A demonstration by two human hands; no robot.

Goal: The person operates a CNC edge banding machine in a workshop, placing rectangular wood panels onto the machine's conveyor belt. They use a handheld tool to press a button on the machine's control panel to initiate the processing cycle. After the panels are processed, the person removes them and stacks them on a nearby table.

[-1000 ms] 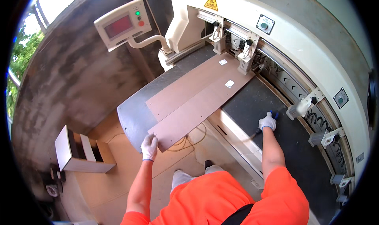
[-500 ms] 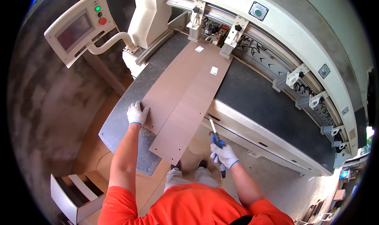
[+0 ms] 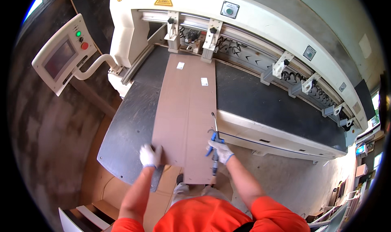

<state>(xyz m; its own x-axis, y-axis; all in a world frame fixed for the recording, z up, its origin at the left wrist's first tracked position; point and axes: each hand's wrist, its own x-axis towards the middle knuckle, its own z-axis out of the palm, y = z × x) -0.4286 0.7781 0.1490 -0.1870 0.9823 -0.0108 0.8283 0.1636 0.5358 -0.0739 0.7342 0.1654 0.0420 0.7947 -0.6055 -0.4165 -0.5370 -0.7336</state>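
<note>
- Has left brown panel point(image 3: 173, 114) and right brown panel point(image 3: 200, 130) side by side on dark surface point(image 3: 260, 101), overhanging its near edge.
- Sets left hand point(image 3: 150, 155) at the outer left edge; cannot tell whether in grip.
- Wraps right hand point(image 3: 221, 151) grip around blow gun point(image 3: 216, 140).
- Seems at steadying before blowing off; calls for unobstructed nozzle point(image 3: 214, 120) travel.
- Leaves sideways room rightward; meets clamps point(image 3: 211, 40) ahead.
</note>
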